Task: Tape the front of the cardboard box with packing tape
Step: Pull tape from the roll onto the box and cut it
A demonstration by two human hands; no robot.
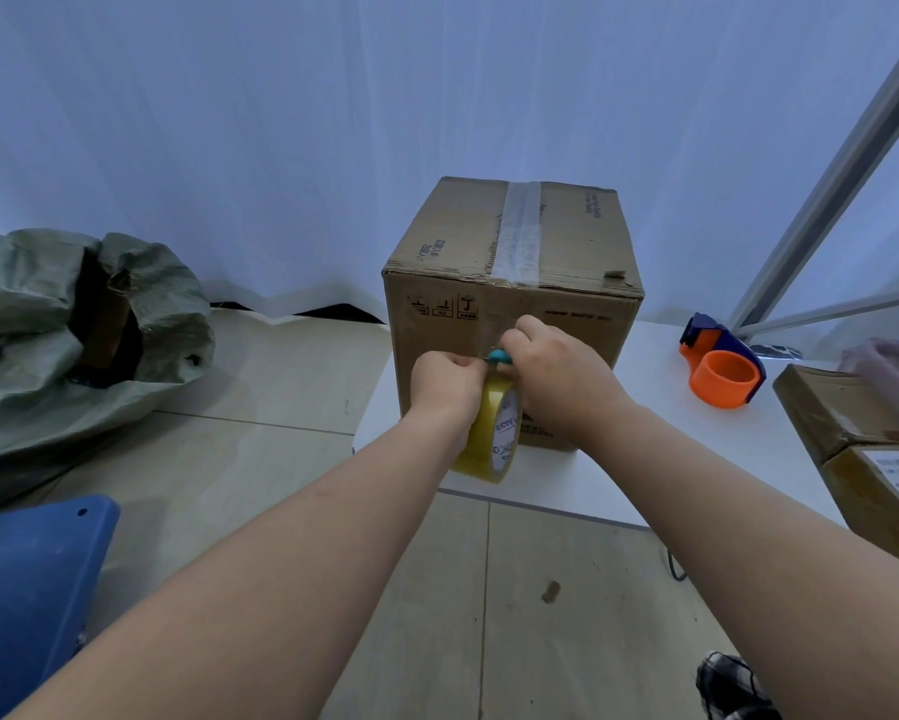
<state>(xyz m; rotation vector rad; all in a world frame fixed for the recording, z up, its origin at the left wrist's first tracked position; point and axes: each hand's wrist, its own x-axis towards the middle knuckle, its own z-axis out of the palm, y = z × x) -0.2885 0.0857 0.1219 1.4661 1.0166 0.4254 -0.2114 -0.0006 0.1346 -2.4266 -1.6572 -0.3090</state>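
Observation:
A brown cardboard box (509,304) stands on the left end of a white table (660,449), with a clear tape strip down the middle of its top. In front of its near face, my left hand (444,384) grips a yellowish roll of packing tape (491,433) that hangs below my fingers. My right hand (556,374) is closed around a small teal tool (500,357), held at the top of the roll where the tape leaves it. Both hands are close against the box's front. Tape on the front face is hard to make out.
An orange and blue tape dispenser (722,368) lies on the table to the right of the box. Smaller brown parcels (863,449) sit at the table's right edge. On the tiled floor lie a green woven sack (73,330) at left and a blue plastic item (26,605) near left.

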